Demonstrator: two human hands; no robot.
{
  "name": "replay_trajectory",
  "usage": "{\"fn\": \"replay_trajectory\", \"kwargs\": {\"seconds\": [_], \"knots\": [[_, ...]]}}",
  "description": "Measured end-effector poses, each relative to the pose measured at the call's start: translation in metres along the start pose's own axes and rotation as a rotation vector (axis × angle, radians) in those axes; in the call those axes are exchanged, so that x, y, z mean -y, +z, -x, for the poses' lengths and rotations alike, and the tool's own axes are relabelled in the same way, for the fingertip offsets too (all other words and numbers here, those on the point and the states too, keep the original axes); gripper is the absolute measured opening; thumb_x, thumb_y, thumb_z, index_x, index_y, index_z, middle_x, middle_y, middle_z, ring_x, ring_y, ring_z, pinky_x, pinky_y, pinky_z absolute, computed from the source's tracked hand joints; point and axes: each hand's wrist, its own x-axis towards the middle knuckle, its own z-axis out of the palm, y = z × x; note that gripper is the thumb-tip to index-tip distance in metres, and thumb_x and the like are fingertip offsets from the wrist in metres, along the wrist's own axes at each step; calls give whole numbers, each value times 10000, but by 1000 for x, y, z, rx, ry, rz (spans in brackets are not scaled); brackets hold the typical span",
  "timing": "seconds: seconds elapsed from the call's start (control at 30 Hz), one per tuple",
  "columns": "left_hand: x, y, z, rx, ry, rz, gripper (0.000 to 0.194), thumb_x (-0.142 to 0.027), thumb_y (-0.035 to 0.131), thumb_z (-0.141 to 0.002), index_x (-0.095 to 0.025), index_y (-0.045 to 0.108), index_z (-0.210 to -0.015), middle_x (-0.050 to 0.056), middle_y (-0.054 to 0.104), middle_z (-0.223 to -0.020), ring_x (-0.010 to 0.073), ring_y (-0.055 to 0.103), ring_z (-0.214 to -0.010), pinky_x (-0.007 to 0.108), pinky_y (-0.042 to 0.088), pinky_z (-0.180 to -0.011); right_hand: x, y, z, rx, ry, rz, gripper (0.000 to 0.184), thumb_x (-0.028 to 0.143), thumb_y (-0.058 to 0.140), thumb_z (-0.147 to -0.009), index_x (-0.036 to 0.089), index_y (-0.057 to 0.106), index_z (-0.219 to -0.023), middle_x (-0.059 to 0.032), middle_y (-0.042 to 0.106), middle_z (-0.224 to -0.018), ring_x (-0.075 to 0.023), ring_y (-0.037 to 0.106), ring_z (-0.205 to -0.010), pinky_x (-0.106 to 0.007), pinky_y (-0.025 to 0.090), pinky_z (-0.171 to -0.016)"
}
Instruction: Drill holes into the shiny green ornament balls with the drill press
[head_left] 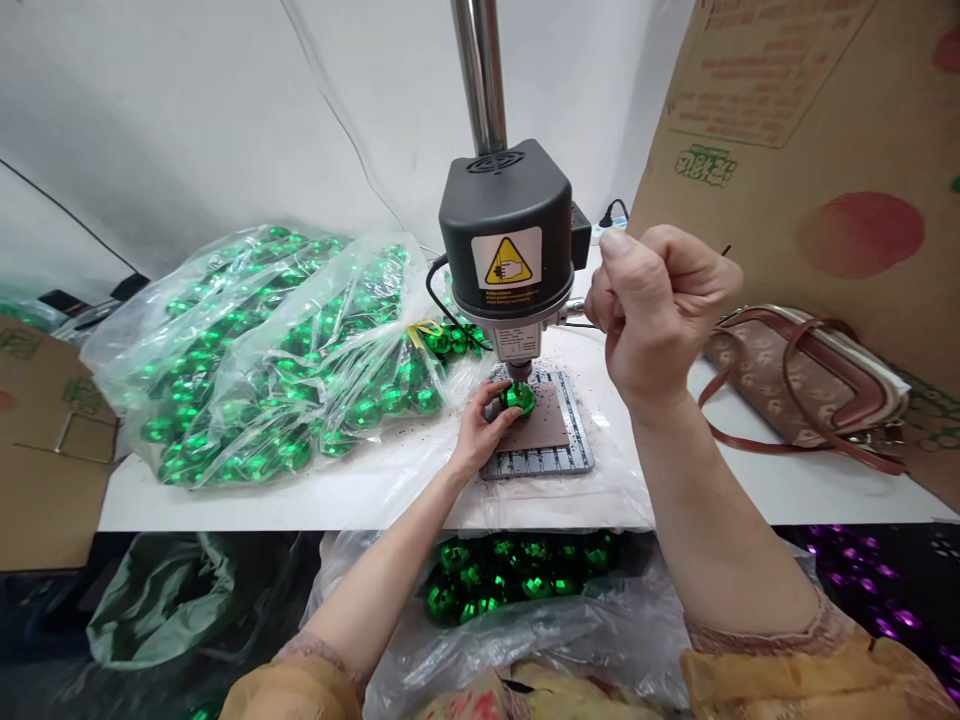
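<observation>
My left hand (pixel 487 425) pinches a shiny green mirrored ball (pixel 517 400) between thumb and fingers. The ball sits directly under the chuck of a black and grey drill press (pixel 506 230), over a brown board (pixel 544 415) on the slotted metal base (pixel 577 440). To the right of the motor housing, my right hand (pixel 660 300) is raised and closed in a fist around the press's lever (pixel 574 308); most of the lever is hidden by the fingers. Whether the drill bit touches the ball cannot be made out.
Clear plastic bags full of green balls (pixel 277 350) lie left of the press. More green balls (pixel 517 575) rest in plastic below the table edge. A patterned handbag (pixel 795 375) and large cardboard box (pixel 780 180) stand right. Dark shavings dot the white table (pixel 622 470).
</observation>
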Motion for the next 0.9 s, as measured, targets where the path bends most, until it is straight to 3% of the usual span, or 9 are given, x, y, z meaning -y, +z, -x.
{"fn": "replay_trajectory", "kwargs": {"seconds": [0.17, 0.37, 0.53, 0.9], "knots": [[-7, 1, 4, 57, 50, -113, 544, -409, 832, -729, -234, 654, -1212, 103, 618, -1326, 320, 471, -1375, 516, 324, -1182, 2, 0, 1, -14, 8, -24, 529, 441, 570, -904, 209, 234, -568, 54, 262, -455, -45, 260, -410, -270, 261, -445], [-8, 5, 6, 170, -9, 43, 553, -389, 814, -765, -216, 587, -1239, 100, 647, -1252, 272, 612, -1189, 449, 453, -1075, 2, 0, -1, 10, -20, -52, 521, 414, 563, -913, 207, 229, -572, 57, 249, -456, -45, 263, -405, -267, 257, -448], [-5, 6, 7, 175, -12, 55, 567, -384, 813, -771, -214, 560, -1249, 100, 636, -1260, 269, 611, -1178, 445, 461, -1064, 1, -2, 3, 3, -21, -157, 493, 271, 615, -884, 194, 266, -544, 61, 242, -448, -39, 276, -388, -275, 212, -436], [-5, 6, 7, 176, 2, 63, 553, -368, 815, -776, -215, 562, -1244, 104, 632, -1263, 281, 586, -1216, 460, 428, -1099, -10, -5, 27, -55, -149, -203, 516, 208, 584, -866, 167, 175, -553, 68, 221, -476, -13, 260, -404, -257, 176, -432]]}}
